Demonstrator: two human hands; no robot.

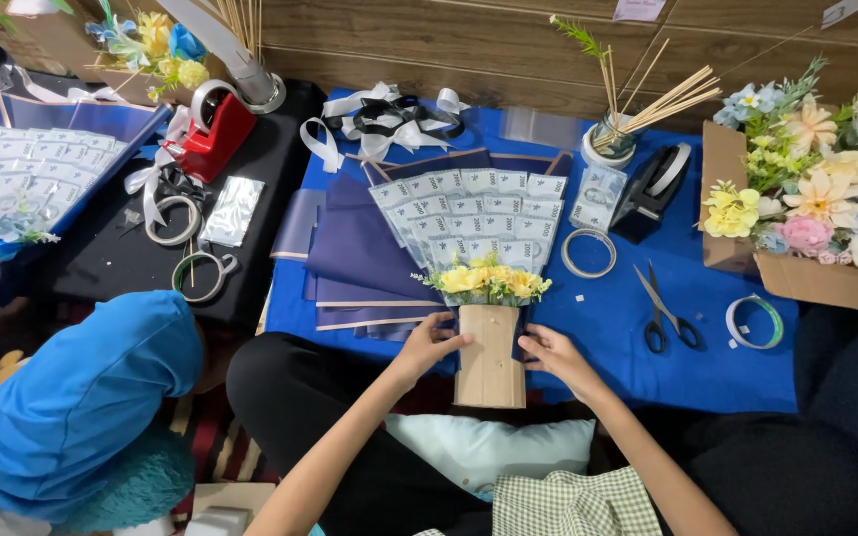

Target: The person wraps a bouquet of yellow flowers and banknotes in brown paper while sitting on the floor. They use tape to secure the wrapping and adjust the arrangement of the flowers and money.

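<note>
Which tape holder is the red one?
The red tape holder at the far left, on the black cloth. The other tape holder, right of the money bouquet, is black.

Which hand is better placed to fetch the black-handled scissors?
Likely the right hand. It touches the right edge of the brown paper wrap, and the scissors lie on the blue cloth on that side. The left hand would have to cross over the wrap.

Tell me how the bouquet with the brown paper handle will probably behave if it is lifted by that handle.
The bouquet is probably top-heavy: its wide fan of wrapped notes sits above a narrow brown paper handle. The fan may flop or bend, since it looks thin. It seems light, as the left hand and right hand touch it only loosely.
</note>
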